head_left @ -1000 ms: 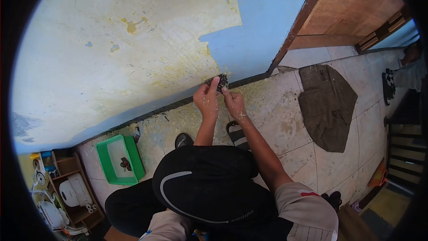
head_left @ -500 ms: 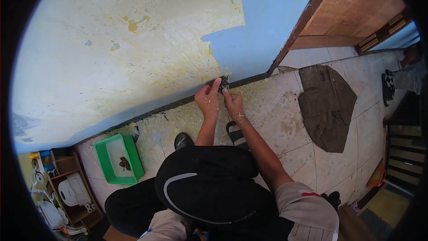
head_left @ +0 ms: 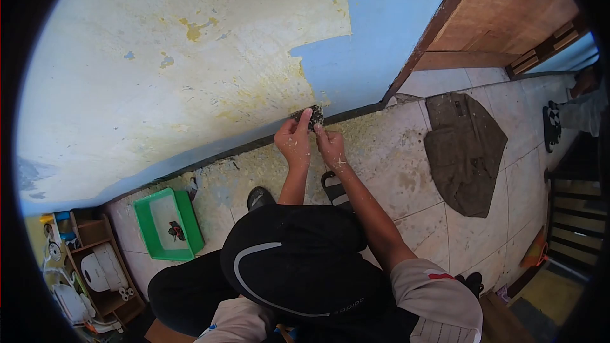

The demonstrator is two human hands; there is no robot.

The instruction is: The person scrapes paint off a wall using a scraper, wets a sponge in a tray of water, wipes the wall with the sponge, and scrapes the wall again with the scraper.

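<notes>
A small dark flat scraper-like piece (head_left: 312,116), speckled with pale flakes, is held at the foot of the wall (head_left: 222,44). My left hand (head_left: 295,142) grips its left side, the thumb lying over its face. My right hand (head_left: 331,147) pinches its lower right edge, and pale flakes stick to the wrist. Around the hands the wall shows cream paint, yellow scraped marks and a bare blue patch (head_left: 362,51). Paint flakes cover the floor (head_left: 381,143) below.
A green tray (head_left: 195,225) with a small dark and red object stands at left, near a wooden shelf (head_left: 92,235). A brown cloth (head_left: 467,152) lies on the tiles at right. Another person's foot (head_left: 551,128) shows at far right, beyond it. A wooden door (head_left: 502,19) is at upper right.
Both hands and the dark piece have shifted only slightly, staying at the wall's base. The view has moved a little.
</notes>
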